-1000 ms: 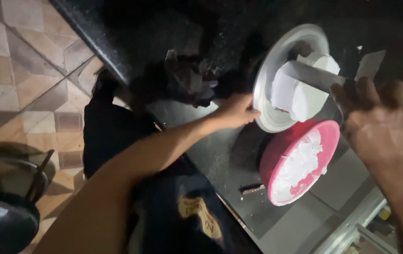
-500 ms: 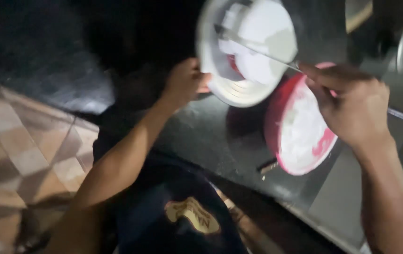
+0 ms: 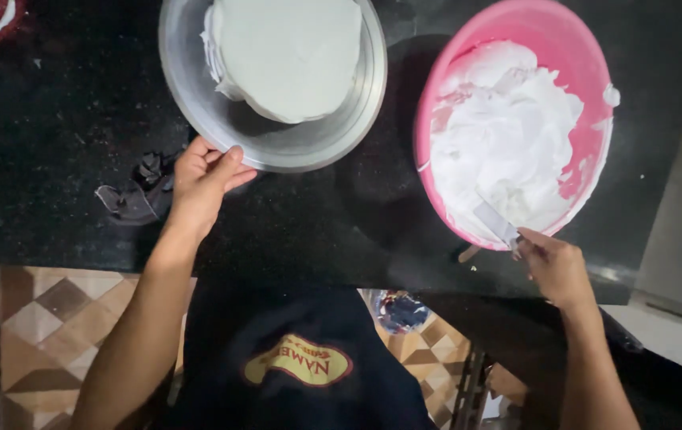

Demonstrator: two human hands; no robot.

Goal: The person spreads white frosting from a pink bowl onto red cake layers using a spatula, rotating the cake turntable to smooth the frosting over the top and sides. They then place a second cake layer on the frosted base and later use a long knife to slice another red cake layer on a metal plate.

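Lowered from over the frosted cake (image 3: 289, 52), the palette knife (image 3: 496, 223), pinched in the right hand (image 3: 556, 267), now dips into soft, slippery whipped cream (image 3: 508, 135), while the left hand (image 3: 202, 179) clasps the rigid steel turntable (image 3: 198, 95) rim.

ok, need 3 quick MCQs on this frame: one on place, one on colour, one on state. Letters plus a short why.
1. Where is the left hand?
A. on the rim of the metal pan
B. inside the bowl
C. on the floor

2. What colour is the bowl of white cream?
A. blue
B. pink
C. green

3. What is the state of the spatula in the right hand?
A. lying on the black counter
B. blade dipped in the cream
C. resting on the cake

Key: 1 A, fingers grip the pan's near rim. 2 B, its wall is pink. 3 B, the blade tip sits in the cream at the bowl's near edge.
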